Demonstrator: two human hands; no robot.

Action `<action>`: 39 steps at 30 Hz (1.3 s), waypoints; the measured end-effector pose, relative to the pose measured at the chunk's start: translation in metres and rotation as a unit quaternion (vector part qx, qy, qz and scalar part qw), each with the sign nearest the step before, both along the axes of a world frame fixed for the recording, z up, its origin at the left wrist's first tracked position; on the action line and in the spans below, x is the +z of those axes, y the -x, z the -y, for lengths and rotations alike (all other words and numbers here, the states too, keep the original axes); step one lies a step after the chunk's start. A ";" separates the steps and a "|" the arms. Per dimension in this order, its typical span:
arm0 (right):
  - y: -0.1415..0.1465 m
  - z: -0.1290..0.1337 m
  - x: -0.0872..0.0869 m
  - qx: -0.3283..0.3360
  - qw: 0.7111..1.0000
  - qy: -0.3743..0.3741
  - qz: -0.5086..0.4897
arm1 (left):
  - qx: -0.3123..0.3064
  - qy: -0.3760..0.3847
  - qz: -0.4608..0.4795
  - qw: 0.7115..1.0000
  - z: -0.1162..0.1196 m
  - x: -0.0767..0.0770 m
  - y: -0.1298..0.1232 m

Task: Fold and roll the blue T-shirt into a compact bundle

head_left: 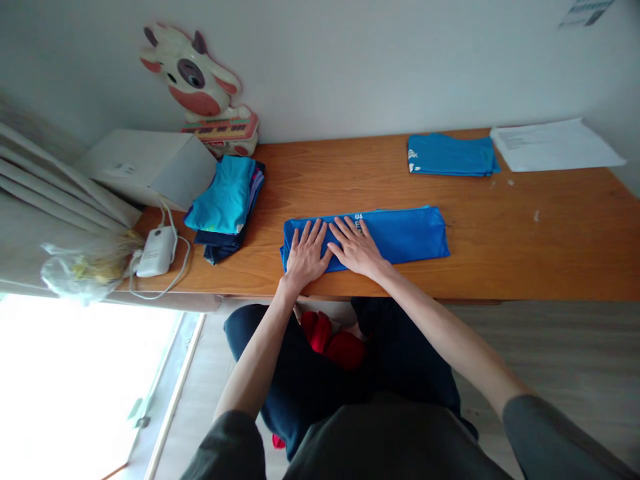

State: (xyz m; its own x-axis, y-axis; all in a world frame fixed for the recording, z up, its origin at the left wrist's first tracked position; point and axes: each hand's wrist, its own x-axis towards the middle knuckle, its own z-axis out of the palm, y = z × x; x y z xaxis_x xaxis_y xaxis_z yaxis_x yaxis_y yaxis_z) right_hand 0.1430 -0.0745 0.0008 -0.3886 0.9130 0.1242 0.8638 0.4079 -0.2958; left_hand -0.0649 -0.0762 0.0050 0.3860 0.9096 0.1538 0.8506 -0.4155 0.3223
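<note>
Under both flat hands (pixel 333 252), blue folded shirt's (pixel 400 233) left end

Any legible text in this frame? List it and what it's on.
No text reads clearly.
White print on the long folded blue cloth, by the right hand: partly covered, blurred.
White mark on the folded blue garment at the back: too small.
White printed paper sheets: too small.
Wall notice: blurred.
Cow-shaped toy keyboard: unreadable.

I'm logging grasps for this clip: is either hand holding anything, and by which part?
Nothing is gripped. The left hand and right hand lie flat, fingers spread, on the left end of the folded blue shirt.
</note>
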 end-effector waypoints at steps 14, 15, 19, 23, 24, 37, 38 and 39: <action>-0.147 0.029 -0.001 -0.102 0.994 -0.030 0.001 | 0.029 -0.004 0.024 0.999 0.017 -0.001 0.044; -0.145 0.029 -0.002 -0.098 0.995 -0.034 0.003 | 0.033 -0.004 0.024 0.999 0.018 -0.001 0.047; -0.121 0.026 -0.006 -0.085 0.995 -0.041 0.013 | 0.060 -0.006 0.012 0.998 0.024 -0.003 0.066; -0.095 0.025 -0.008 -0.084 0.994 -0.041 0.051 | 0.087 0.005 -0.028 0.996 0.030 -0.004 0.090; -0.090 0.024 -0.008 -0.085 0.994 -0.042 0.058 | 0.092 0.007 -0.036 0.995 0.031 -0.003 0.096; -0.083 0.028 -0.006 -0.082 0.995 -0.038 0.048 | 0.252 -0.006 -0.014 0.968 0.052 -0.012 0.135; -0.083 0.028 -0.006 -0.081 0.995 -0.038 0.045 | 0.256 -0.009 -0.009 0.967 0.053 -0.012 0.134; -0.083 0.028 -0.006 -0.081 0.995 -0.038 0.042 | 0.259 -0.012 -0.005 0.966 0.054 -0.013 0.134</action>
